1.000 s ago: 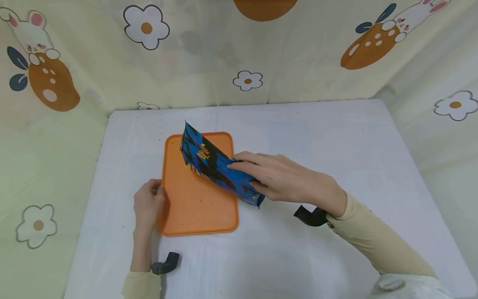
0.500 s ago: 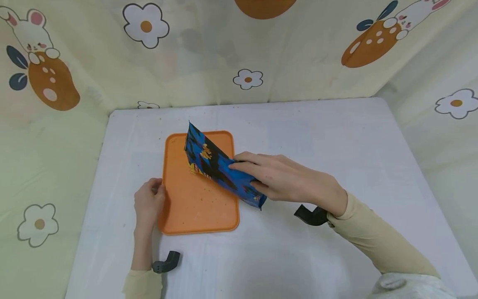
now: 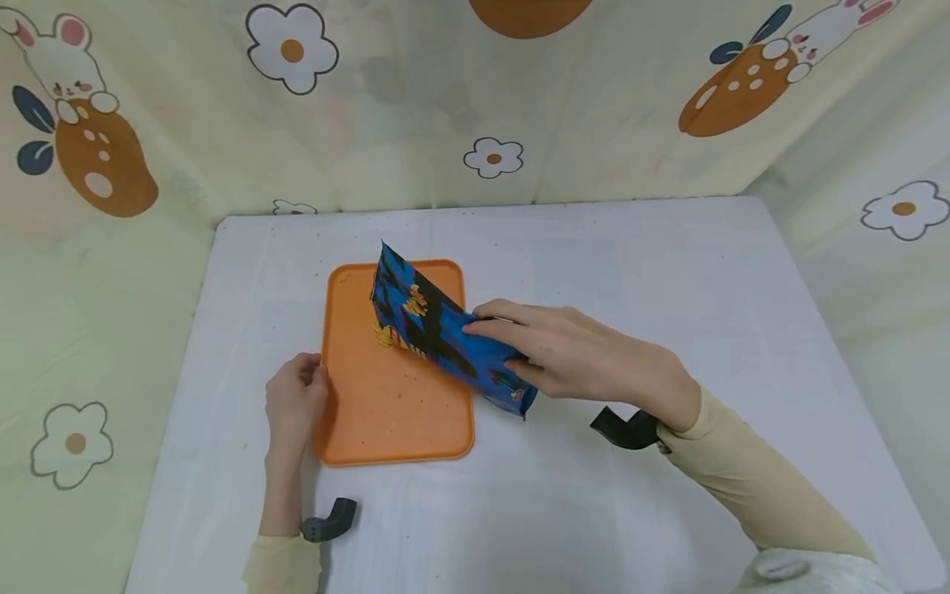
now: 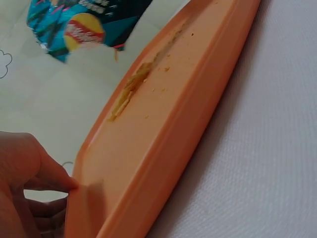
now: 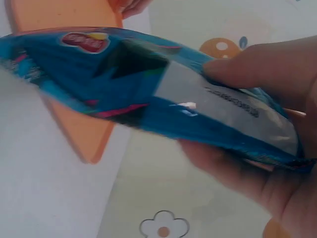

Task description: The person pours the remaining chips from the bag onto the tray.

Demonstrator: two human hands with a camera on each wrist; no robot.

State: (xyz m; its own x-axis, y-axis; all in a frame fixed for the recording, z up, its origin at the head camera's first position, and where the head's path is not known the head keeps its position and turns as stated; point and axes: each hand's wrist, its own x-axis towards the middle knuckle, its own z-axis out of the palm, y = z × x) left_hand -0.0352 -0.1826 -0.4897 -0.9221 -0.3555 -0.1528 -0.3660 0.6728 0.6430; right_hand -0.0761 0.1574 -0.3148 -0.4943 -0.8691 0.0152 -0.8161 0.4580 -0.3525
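Observation:
A blue and black chip bag is held slanting over the orange tray, its far end toward the upper left. My right hand grips the bag's near end; in the right wrist view, thumb and fingers lie on opposite sides of the bag. Yellow chips show at the bag's lower left edge. In the left wrist view, a narrow heap of chips lies along the tray, with crumbs scattered about. My left hand pinches the tray's left rim, its other fingers curled.
The tray lies on a white table speckled with small crumbs. Patterned cloth with rabbits and flowers hangs behind and at the sides. Each wrist carries a black camera mount.
The bag and my right hand have shifted slightly to the right. More yellow chips show by the bag's lower left edge. My left hand stays at the tray rim.

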